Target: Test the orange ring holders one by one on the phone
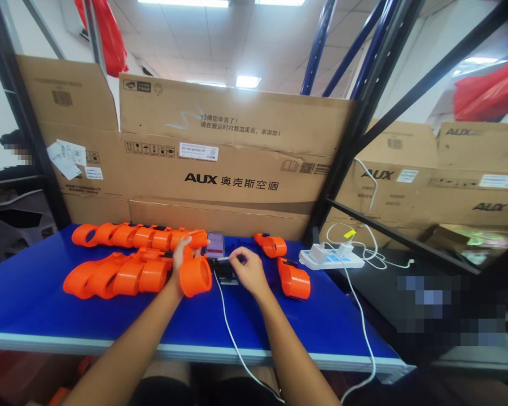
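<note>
My left hand (180, 256) is closed around an orange plastic ring-shaped part (196, 276), its wide ring turned towards me. Just right of it, my right hand (249, 272) pinches a slim light-coloured item (223, 260) whose kind I cannot make out. Its end meets a dark piece at the orange part's side. Below the fingers sits a small black device (226, 274), and a white cable (226, 316) runs from near it over the table edge. Behind the hands lies a phone (215, 245) with its screen lit.
Two rows of similar orange parts (127, 275) line the left of the blue table (122, 321). Two more orange parts (295, 280) lie at the right. A white power strip (332, 259) with plugs and cables is at the right edge. Cardboard (220, 158) walls the back.
</note>
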Available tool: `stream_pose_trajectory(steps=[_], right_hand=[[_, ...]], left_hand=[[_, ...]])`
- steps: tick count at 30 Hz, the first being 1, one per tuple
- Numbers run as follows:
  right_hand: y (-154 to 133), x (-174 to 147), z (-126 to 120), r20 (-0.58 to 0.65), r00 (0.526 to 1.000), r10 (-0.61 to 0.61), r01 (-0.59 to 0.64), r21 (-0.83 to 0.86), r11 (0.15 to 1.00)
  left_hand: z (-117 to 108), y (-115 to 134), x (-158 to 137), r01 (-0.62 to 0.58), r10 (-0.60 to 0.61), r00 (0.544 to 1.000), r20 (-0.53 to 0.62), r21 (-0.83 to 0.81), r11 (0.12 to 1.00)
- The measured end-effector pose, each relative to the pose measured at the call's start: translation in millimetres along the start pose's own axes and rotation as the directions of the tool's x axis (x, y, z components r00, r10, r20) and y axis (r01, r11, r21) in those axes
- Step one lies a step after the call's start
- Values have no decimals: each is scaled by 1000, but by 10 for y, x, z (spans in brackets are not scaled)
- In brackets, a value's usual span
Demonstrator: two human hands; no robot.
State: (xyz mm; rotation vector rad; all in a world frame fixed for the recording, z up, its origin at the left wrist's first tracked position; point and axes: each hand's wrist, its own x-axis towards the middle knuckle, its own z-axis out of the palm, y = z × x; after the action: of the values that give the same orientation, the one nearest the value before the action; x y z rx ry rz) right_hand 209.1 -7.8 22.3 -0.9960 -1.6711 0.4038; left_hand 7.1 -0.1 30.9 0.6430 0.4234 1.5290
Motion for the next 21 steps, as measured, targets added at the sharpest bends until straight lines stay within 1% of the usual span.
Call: stream_pose_trajectory(steps=[2, 4, 6, 8, 12, 16, 19, 21], right_hand=[[-25, -50, 75, 146, 985, -96, 116, -137, 984], [-48, -90, 138, 272, 947, -170, 228, -196, 954], [-59, -117, 179, 361, 909, -209, 299, -216, 929], [-58, -133, 203, 417, 882, -221, 341, -238, 910], [-49, -148, 234, 486, 845, -221, 389, -276, 879], [-61, -154, 250, 513, 830, -218, 404, -285, 869], [-81, -154, 244, 509, 834, -213, 397, -286, 872], [-93, -150, 234, 483, 850, -209, 377, -281, 883]], left_hand=[[0, 12, -5, -13, 15, 1000, 18, -99, 995], [-10, 21, -7, 1, 6, 999, 39, -156, 988], [-25, 28, -6, 15, -5, 999, 47, -204, 979], [-32, 33, -6, 33, -21, 998, 51, -231, 973], [-9, 42, -11, 47, -33, 997, 69, -216, 975], [31, 44, -16, 14, -5, 999, 52, -175, 985], [46, 21, -12, -8, 9, 1000, 12, -106, 994], [44, -11, -5, -15, 14, 1000, -10, -54, 998]])
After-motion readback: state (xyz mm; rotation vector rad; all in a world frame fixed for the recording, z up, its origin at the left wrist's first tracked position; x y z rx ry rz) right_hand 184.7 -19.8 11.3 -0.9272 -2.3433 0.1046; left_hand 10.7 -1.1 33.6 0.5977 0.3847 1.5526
